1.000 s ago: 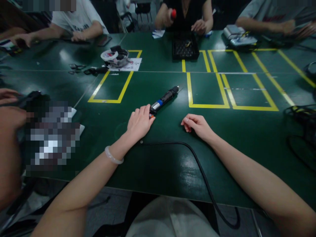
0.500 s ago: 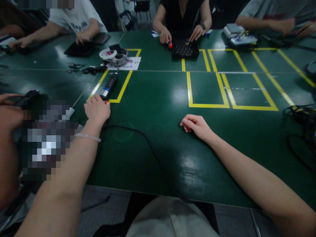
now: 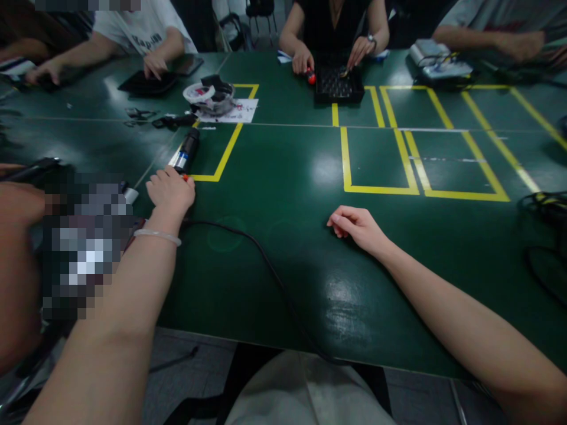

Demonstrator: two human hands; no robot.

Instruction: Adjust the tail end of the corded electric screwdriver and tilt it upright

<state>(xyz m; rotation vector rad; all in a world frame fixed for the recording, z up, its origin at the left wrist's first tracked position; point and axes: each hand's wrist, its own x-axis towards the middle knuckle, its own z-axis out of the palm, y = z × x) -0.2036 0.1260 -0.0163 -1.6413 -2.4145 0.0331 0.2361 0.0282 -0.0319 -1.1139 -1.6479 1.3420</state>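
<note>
My left hand is wrapped round the near end of a dark cylindrical tool with a silver and blue band and an orange part by the fingers. The tool lies over the left side of a yellow tape outline, its far end pointing away from me. A black cable runs from beside this hand to the table's front edge. My right hand rests on the green table with its fingers curled and nothing visible in them.
Behind the tool are a tape roll and a white paper. People work across the table, one at a black tray. More yellow outlines are at the right, with coiled cables beyond. Another person's arm is at left.
The tool in my left hand has swung slightly to the left, onto the tape line. The whole view has shifted a little; my right hand keeps its curled pose.
</note>
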